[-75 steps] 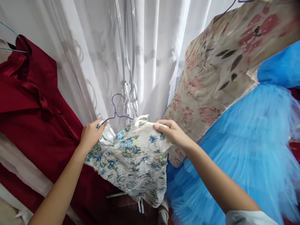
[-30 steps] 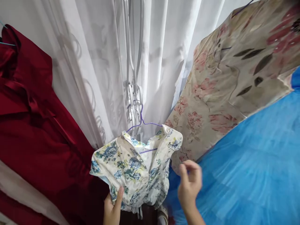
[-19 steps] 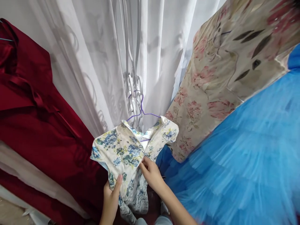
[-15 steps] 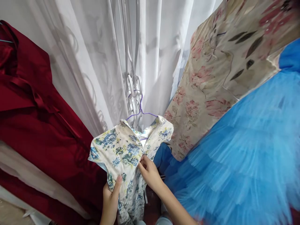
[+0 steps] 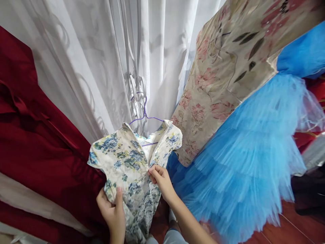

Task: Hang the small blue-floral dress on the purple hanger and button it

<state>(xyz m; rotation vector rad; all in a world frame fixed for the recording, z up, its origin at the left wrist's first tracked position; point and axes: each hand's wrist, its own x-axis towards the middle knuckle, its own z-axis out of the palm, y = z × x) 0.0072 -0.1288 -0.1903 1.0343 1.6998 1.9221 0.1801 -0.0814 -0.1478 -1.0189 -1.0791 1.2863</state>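
A white dress with blue, green and yellow flowers (image 5: 122, 152) hangs in front of me on a purple wire hanger (image 5: 145, 112). Its neckline forms an open V, with the hanger's lower bar showing inside. At the bottom of that V, my right hand (image 5: 160, 178) pinches the front edge of the dress; whether a zip pull or button sits between the fingertips is hidden. Lower down, my left hand (image 5: 111, 206) grips the side of the bodice, thumb in front and fingers around the edge.
White curtains (image 5: 83, 51) hang behind, with white hooks and bars (image 5: 137, 84) at the centre. A dark red garment (image 5: 38, 135) is on the left. To the right are a beige floral dress (image 5: 203, 98) and a blue layered tulle dress (image 5: 241, 152), above a reddish tiled floor (image 5: 291, 223).
The view has swung a little right, so things appear further left. My left hand's thumb has shifted slightly along the dress side. My right hand still pinches the neckline's lower end.
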